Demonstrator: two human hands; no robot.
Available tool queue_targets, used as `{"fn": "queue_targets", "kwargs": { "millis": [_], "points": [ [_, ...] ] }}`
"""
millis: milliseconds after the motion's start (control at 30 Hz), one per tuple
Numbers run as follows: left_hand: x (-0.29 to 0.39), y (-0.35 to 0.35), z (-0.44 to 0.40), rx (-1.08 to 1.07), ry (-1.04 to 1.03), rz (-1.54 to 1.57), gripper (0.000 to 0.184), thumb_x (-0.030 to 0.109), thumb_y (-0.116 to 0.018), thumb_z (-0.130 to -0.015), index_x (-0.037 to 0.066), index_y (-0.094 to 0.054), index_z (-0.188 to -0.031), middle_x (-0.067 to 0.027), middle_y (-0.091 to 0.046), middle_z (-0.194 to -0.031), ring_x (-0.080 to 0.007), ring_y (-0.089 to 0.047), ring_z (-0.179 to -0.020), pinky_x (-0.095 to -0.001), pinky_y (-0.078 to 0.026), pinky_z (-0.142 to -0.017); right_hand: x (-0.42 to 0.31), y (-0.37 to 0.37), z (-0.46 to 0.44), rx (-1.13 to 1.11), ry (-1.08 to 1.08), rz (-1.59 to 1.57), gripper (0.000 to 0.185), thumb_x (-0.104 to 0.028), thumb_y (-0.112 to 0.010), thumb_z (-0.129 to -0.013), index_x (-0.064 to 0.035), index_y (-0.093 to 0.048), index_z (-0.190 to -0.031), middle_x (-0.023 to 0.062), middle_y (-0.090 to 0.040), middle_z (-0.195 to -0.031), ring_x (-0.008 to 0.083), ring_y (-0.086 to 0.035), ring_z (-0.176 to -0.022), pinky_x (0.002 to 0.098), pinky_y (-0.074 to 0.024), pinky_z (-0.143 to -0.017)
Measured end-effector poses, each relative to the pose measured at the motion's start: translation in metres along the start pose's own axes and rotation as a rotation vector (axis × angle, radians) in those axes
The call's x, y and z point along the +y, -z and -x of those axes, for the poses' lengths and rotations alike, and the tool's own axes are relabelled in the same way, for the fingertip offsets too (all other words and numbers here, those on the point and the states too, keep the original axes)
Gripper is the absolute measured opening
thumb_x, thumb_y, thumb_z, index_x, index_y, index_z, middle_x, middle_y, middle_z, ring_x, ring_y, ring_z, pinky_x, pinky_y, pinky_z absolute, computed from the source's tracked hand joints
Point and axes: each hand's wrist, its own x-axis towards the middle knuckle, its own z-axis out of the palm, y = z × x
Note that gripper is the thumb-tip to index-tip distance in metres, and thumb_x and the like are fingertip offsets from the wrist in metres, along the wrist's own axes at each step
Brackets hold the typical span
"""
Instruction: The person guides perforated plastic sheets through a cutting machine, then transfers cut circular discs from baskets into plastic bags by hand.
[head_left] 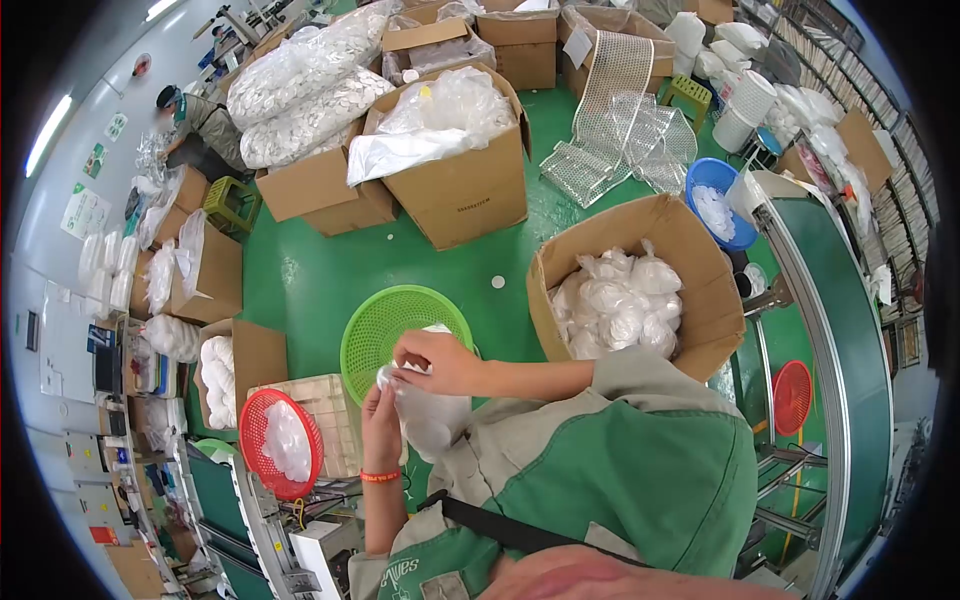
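A clear plastic bag [436, 418] with whitish contents hangs in front of my body; what is inside is too blurred to name. My right hand [437, 362] pinches the neck of the bag from above. Just below and to its left, my left hand [381, 422], with an orange-red band at the wrist, is closed on the same gathered plastic. A green plastic basket [362, 345] stands right behind both hands, partly covered by them. Left of my left hand, a red basket [316, 440] holds translucent white pieces [287, 442].
An open cardboard box [710, 290] of filled plastic bags [620, 305] stands to the right. A conveyor [845, 330] runs along the right side. Large boxes [455, 195] and bulging sacks [310, 75] line the back. Another person [205, 130] bends at the far left.
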Motion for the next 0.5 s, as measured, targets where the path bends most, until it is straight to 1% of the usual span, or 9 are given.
{"fn": "queue_targets", "kwargs": {
  "millis": [67, 133, 167, 200, 233, 300, 333, 433, 500],
  "points": [
    [-0.002, 0.002, -0.004, 0.096, -0.042, 0.041, 0.023, 0.015, -0.053, -0.091, 0.002, -0.059, -0.109, -0.005, -0.062, -0.102, -0.0118, -0.057, -0.092, -0.0262, -0.043, -0.083, 0.002, 0.004, 0.004, -0.115, 0.002, 0.028, 0.023, -0.022, -0.066, -0.078, -0.0053, -0.053, -0.087, 0.005, -0.053, -0.074, 0.0181, -0.053, -0.059, 0.0306, -0.0435, -0.053],
    [-0.001, 0.001, -0.007, 0.152, -0.068, -0.027, 0.022, 0.016, -0.054, -0.091, 0.001, -0.061, -0.105, -0.0058, -0.062, -0.102, -0.0116, -0.057, -0.091, -0.0266, -0.044, -0.081, 0.004, 0.011, 0.005, -0.351, 0.027, 0.163, 0.037, -0.034, -0.065, -0.078, -0.0034, -0.054, -0.095, 0.0081, -0.056, -0.077, 0.0234, -0.057, -0.066, 0.035, -0.0466, -0.06],
    [-0.001, -0.003, -0.007, 0.149, -0.077, -0.095, 0.021, 0.015, -0.055, -0.09, 0.0, -0.063, -0.101, -0.0063, -0.062, -0.103, -0.0114, -0.056, -0.092, -0.0269, -0.044, -0.081, -0.001, 0.012, 0.005, -0.432, 0.005, 0.246, 0.051, -0.043, -0.065, -0.076, -0.0003, -0.053, -0.102, 0.0116, -0.057, -0.08, 0.0274, -0.058, -0.071, 0.0375, -0.0473, -0.065],
    [0.001, -0.014, -0.005, 0.172, -0.101, -0.197, 0.019, 0.014, -0.057, -0.089, 0.0, -0.065, -0.098, -0.0025, -0.061, -0.096, -0.0099, -0.056, -0.087, -0.0254, -0.043, -0.079, 0.002, 0.007, 0.006, -0.403, 0.076, 0.309, 0.056, -0.047, -0.065, -0.074, 0.0016, -0.053, -0.099, 0.015, -0.058, -0.083, 0.0296, -0.059, -0.075, 0.039, -0.0477, -0.065],
    [0.002, -0.015, -0.003, 0.136, -0.14, -0.299, 0.017, 0.014, -0.059, -0.088, 0.0, -0.066, -0.095, 0.0011, -0.057, -0.086, -0.0075, -0.052, -0.079, -0.0229, -0.041, -0.074, 0.007, 0.003, 0.004, -0.387, 0.057, 0.343, 0.053, -0.046, -0.065, -0.074, 0.0006, -0.053, -0.096, 0.0163, -0.06, -0.083, 0.0315, -0.06, -0.074, 0.0411, -0.0479, -0.064],
    [0.008, -0.016, 0.0, 0.084, -0.224, -0.505, 0.016, 0.013, -0.061, -0.086, -0.002, -0.066, -0.084, 0.0003, -0.052, -0.079, -0.0063, -0.048, -0.074, -0.0216, -0.038, -0.066, 0.0, 0.008, -0.009, -0.492, -0.032, 0.414, 0.045, -0.043, -0.063, -0.076, -0.0005, -0.057, -0.089, 0.0168, -0.061, -0.076, 0.0333, -0.061, -0.068, 0.0427, -0.0482, -0.061],
    [0.01, -0.01, -0.002, 0.058, -0.306, -0.662, 0.018, 0.013, -0.062, -0.084, -0.004, -0.065, -0.079, -0.0019, -0.053, -0.077, -0.0087, -0.05, -0.073, -0.0227, -0.039, -0.067, 0.003, 0.01, -0.01, -0.499, 0.045, 0.413, 0.041, -0.042, -0.063, -0.076, -0.001, -0.059, -0.082, 0.0165, -0.06, -0.072, 0.0335, -0.06, -0.066, 0.0426, -0.0482, -0.059],
    [0.024, -0.017, 0.009, 0.003, -0.381, -0.953, 0.017, 0.013, -0.064, -0.082, -0.003, -0.065, -0.08, -0.007, -0.056, -0.076, -0.0141, -0.052, -0.07, -0.0249, -0.04, -0.064, -0.002, 0.013, -0.017, -0.671, 0.054, 0.445, 0.036, -0.038, -0.062, -0.075, -0.0024, -0.06, -0.076, 0.0156, -0.059, -0.066, 0.0346, -0.059, -0.06, 0.0431, -0.0472, -0.055],
    [0.03, -0.023, 0.014, -0.015, -0.386, -1.014, 0.019, 0.017, -0.064, -0.081, -0.002, -0.065, -0.079, -0.0088, -0.054, -0.074, -0.0172, -0.053, -0.066, -0.0261, -0.04, -0.061, -0.002, 0.01, -0.02, -0.722, 0.068, 0.45, 0.035, -0.038, -0.06, -0.076, -0.0031, -0.06, -0.073, 0.0151, -0.059, -0.068, 0.0345, -0.058, -0.064, 0.0434, -0.0464, -0.055]
  ]
}}
